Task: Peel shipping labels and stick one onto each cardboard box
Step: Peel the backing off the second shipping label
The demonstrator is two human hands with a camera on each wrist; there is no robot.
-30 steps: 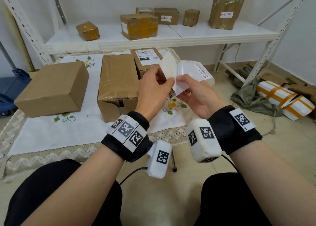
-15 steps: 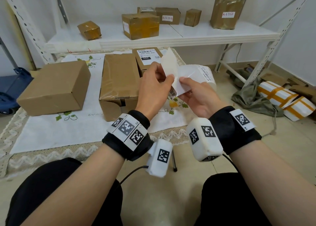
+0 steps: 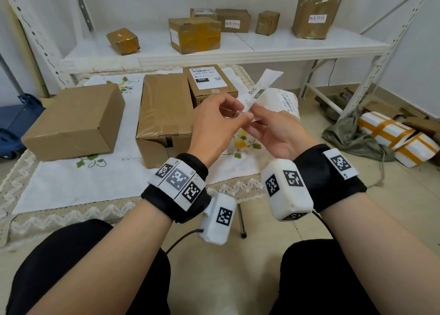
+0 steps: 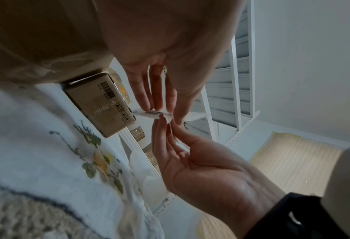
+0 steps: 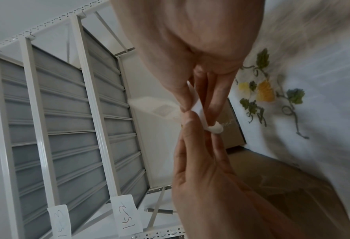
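A white shipping label stands up as a narrow strip between my hands. My left hand pinches its lower end, and my right hand pinches the same end from the other side. On the cloth lie three cardboard boxes. The large plain box is on the left and the taped box is in the middle. Behind that, the small box carries a printed label. More labels lie in a pile behind my right hand.
An embroidered white cloth covers the low table. Behind it a white metal shelf holds several taped parcels. To the right, on the floor, are a green cloth and white parcels with orange tape.
The sheet showed its broad face before; now it stands edge-on as a narrow strip. Both hands' fingertips have closed together at its lower end.
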